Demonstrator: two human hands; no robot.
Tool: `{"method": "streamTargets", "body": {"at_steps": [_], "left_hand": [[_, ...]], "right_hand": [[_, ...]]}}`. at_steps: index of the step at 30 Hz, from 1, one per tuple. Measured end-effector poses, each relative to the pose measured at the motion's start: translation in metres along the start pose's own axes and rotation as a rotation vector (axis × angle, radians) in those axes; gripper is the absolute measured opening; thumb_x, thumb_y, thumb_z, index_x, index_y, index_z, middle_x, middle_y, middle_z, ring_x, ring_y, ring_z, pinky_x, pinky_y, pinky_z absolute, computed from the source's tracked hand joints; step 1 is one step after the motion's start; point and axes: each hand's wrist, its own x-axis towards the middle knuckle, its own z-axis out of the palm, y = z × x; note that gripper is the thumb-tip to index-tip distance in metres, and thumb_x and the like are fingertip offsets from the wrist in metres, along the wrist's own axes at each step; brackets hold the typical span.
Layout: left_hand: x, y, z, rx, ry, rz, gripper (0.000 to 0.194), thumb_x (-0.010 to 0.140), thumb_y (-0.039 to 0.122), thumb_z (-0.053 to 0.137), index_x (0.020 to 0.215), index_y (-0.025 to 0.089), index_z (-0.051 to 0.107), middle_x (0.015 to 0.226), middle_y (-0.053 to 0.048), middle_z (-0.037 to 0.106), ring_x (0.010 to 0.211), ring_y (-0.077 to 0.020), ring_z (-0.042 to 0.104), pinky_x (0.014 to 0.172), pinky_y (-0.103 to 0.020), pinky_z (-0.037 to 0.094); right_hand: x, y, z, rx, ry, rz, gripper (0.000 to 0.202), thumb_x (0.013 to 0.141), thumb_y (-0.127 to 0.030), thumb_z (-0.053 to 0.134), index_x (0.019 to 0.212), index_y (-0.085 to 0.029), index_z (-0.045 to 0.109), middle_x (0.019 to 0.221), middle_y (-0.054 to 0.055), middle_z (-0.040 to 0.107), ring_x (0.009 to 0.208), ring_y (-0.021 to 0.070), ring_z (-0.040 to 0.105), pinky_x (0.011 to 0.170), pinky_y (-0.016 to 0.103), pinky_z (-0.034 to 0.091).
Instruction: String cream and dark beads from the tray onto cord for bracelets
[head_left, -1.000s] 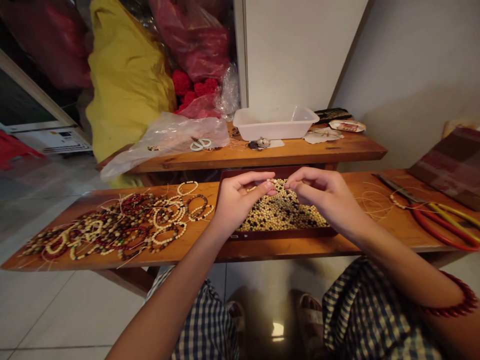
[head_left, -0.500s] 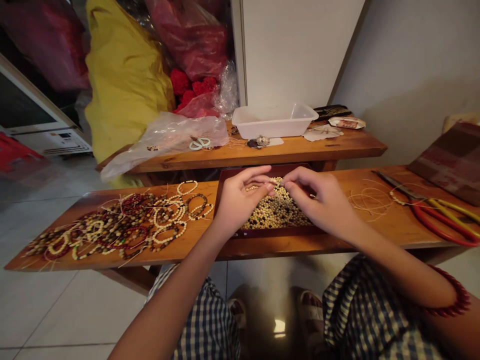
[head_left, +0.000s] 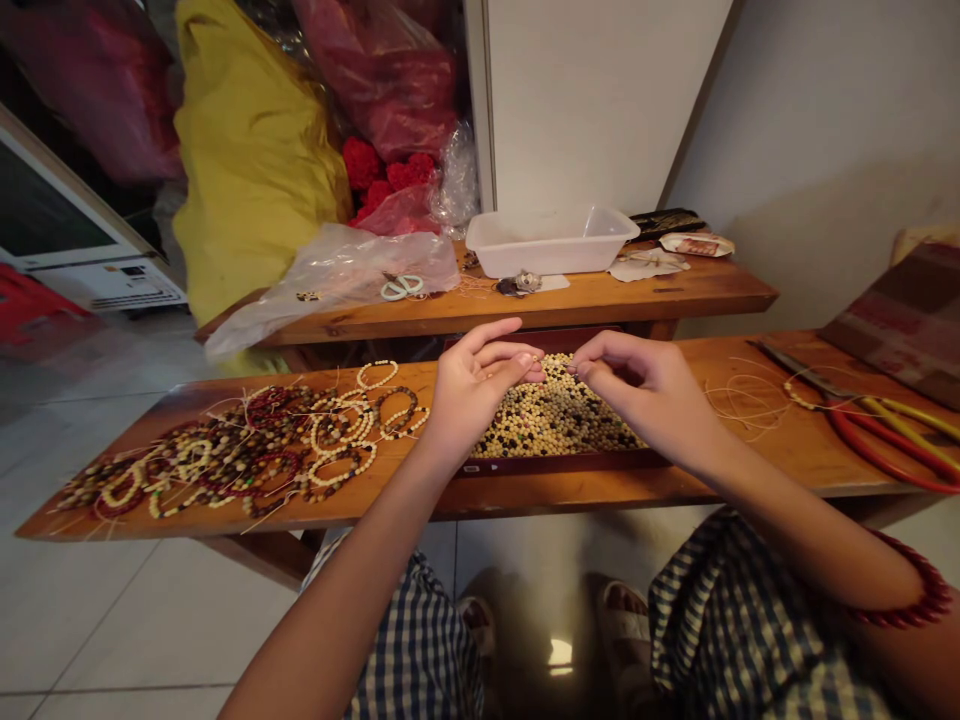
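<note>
Nearest, below the bead tray [head_left: 555,463], are checked trousers [head_left: 409,640] and, on the right wrist, a dark red bead bracelet [head_left: 911,590]. The tray lies flat on the front bench [head_left: 409,495], open side up. Its long axis runs left to right, along the bench and across the person, its near long wall facing them. Loose beads [head_left: 555,430], mostly cream with some black, cover its floor.

The left hand [head_left: 469,390] is over the tray's left part, its thumb brought against the fingers with a pale bead [head_left: 535,359] at the tips. The right hand [head_left: 649,390] is over its right part, thumb and forefinger pinched; whether they grip a thread is too fine to tell. The hands are slightly apart.

Left of the tray lies a heap of strung bracelets [head_left: 255,445]; right of it, curled thread [head_left: 739,405], then shears [head_left: 892,440] with red and yellow handles and a cardboard box [head_left: 900,320].

Beyond the tray, the back bench [head_left: 420,318] bears a clear plastic bag [head_left: 330,270], scissors [head_left: 403,288] and a white plastic container [head_left: 551,250].
</note>
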Motion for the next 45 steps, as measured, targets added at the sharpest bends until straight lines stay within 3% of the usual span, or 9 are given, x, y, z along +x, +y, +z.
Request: {"method": "streamTargets", "body": {"at_steps": [9, 17, 27, 36, 45], "left_hand": [[-0.0006, -0.0015, 0.0014, 0.053, -0.032, 0.049, 0.044, 0.068, 0.013, 0.072, 0.109, 0.011, 0.054, 0.075, -0.001, 0.070, 0.063, -0.0108, 0.066, 0.068, -0.024, 0.055], [0.0006, -0.0019, -0.0018, -0.012, -0.047, 0.027, 0.042, 0.076, 0.018, 0.067, 0.115, 0.011, 0.053, 0.088, -0.007, 0.073, 0.076, -0.0133, 0.069, 0.080, -0.027, 0.053], [-0.0001, -0.0014, -0.0007, -0.129, -0.122, -0.061, 0.052, 0.077, 0.015, 0.064, 0.127, 0.015, 0.049, 0.098, -0.010, 0.071, 0.061, -0.0050, 0.057, 0.065, -0.019, 0.045], [-0.0004, 0.0011, 0.0006, -0.264, -0.141, -0.117, 0.056, 0.077, 0.009, 0.063, 0.130, 0.012, 0.047, 0.102, -0.013, 0.070, 0.065, -0.0043, 0.056, 0.063, -0.016, 0.043], [-0.0003, -0.0025, -0.0005, -0.162, -0.171, -0.072, 0.058, 0.077, 0.016, 0.066, 0.131, 0.014, 0.045, 0.103, -0.013, 0.070, 0.059, -0.0036, 0.054, 0.064, -0.018, 0.043]], "right_hand": [[-0.0012, 0.0008, 0.0003, -0.052, -0.033, -0.004, 0.011, 0.078, -0.016, 0.050, 0.073, -0.015, 0.059, 0.056, -0.003, 0.047, 0.051, 0.0086, 0.038, 0.050, 0.023, 0.030], [0.0010, 0.0006, 0.0014, 0.050, -0.001, 0.015, 0.010, 0.080, -0.017, 0.049, 0.075, -0.015, 0.057, 0.062, -0.003, 0.049, 0.056, 0.0086, 0.041, 0.053, 0.023, 0.032], [-0.0009, 0.0011, 0.0020, -0.004, -0.010, -0.019, 0.011, 0.079, -0.014, 0.050, 0.077, -0.013, 0.061, 0.059, -0.003, 0.049, 0.053, 0.0078, 0.039, 0.051, 0.022, 0.030], [-0.0015, -0.0040, 0.0013, 0.042, 0.007, -0.031, 0.010, 0.079, -0.013, 0.050, 0.074, -0.013, 0.059, 0.056, -0.005, 0.044, 0.050, 0.0063, 0.035, 0.047, 0.021, 0.027], [-0.0018, -0.0022, 0.0009, 0.007, -0.003, -0.036, 0.011, 0.080, -0.015, 0.051, 0.074, -0.014, 0.060, 0.056, -0.004, 0.046, 0.051, 0.0071, 0.037, 0.048, 0.021, 0.029]]}}
